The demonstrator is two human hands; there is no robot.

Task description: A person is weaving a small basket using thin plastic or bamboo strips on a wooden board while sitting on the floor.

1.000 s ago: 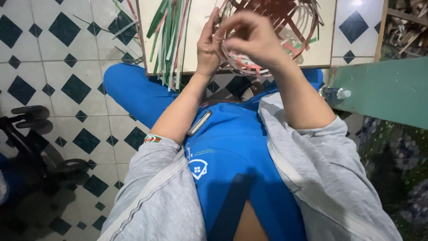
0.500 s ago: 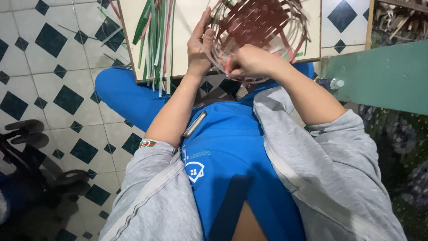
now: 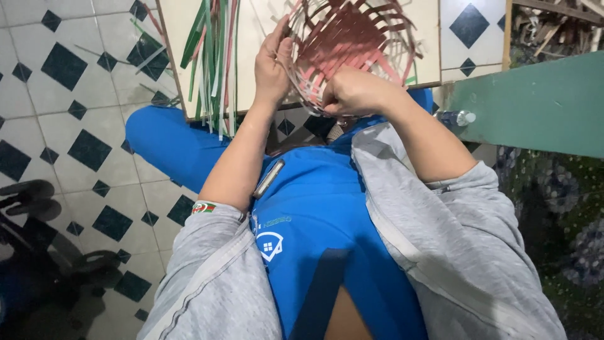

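Observation:
A half-woven basket [image 3: 352, 47] of red, pink and white strips is tilted toward me above my lap. My left hand [image 3: 272, 66] grips its left rim, fingers pointing up. At the lower edge my right hand [image 3: 353, 93] is closed around the weave, pinching strips there. Loose strip ends stick out around the rim. The basket rests over a pale board [image 3: 251, 94] in front of my knees.
A bundle of loose green, white and red strips [image 3: 211, 56] lies on the board to the left. A green tabletop [image 3: 535, 107] with a small bottle [image 3: 456, 118] is at right. Dark sandals [image 3: 28, 195] sit on the tiled floor at left.
The basket has turned and tilted so its open woven side faces me more fully. My right hand has dropped from the top to the lower rim; my left hand stays on the left edge.

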